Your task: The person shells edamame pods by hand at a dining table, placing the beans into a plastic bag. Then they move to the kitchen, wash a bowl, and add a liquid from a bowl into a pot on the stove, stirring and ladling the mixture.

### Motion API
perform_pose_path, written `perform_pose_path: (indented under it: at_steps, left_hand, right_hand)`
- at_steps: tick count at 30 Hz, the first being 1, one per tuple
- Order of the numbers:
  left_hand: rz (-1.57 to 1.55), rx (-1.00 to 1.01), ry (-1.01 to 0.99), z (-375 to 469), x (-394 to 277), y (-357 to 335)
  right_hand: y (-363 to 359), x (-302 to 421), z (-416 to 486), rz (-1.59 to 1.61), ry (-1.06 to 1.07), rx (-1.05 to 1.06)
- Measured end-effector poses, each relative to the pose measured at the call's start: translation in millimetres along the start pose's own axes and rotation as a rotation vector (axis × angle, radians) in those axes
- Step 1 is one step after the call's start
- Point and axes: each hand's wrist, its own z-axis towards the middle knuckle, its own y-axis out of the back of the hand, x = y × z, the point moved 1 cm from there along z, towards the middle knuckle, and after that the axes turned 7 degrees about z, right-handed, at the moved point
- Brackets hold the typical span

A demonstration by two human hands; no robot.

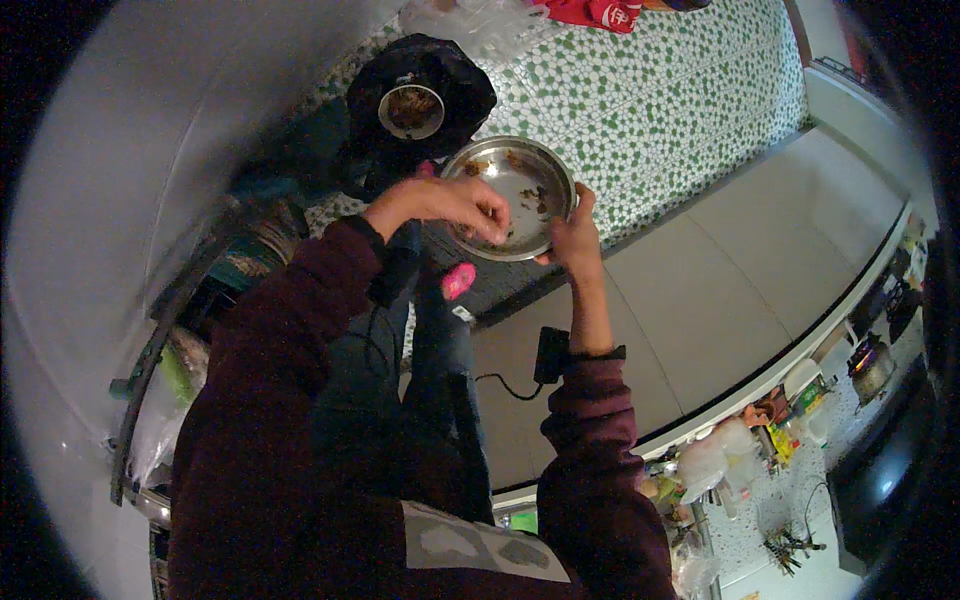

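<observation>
My right hand (576, 238) grips the right rim of a round stainless steel basin (553, 169), thumb at the near side. Brown, wet-looking scraps (534, 199) cling to its bottom and inner wall. My left hand (471, 210) reaches over the basin's left side, its bent fingertips low near the inner wall. Whether anything is pinched between those fingers is hidden and blurred. Beyond the left hand stands a bin lined with a black plastic bag (469, 86); a round opening with a pale rim (442, 112) shows brown waste inside.
A counter on the right holds plastic bags (724, 450), packets and a pot (871, 367) with an orange glow beside it. Shelving with bagged goods (169, 390) stands on the left. Below are a green-and-white patterned floor (675, 112), a dark mat (502, 281) and a pink shoe (459, 280).
</observation>
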Motion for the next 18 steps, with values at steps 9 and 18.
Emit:
perform_pose_path:
  at_steps: [9, 18]
  left_hand:
    - [-0.52, -1.154, 0.095, -27, 98, 85]
    - [0.973, -1.448, 0.064, -68, 117, 60]
  right_hand:
    - [1, -89, -74, 0.33, -0.07, -0.111]
    - [29, -153, -253, 0.755, -0.214, -0.364]
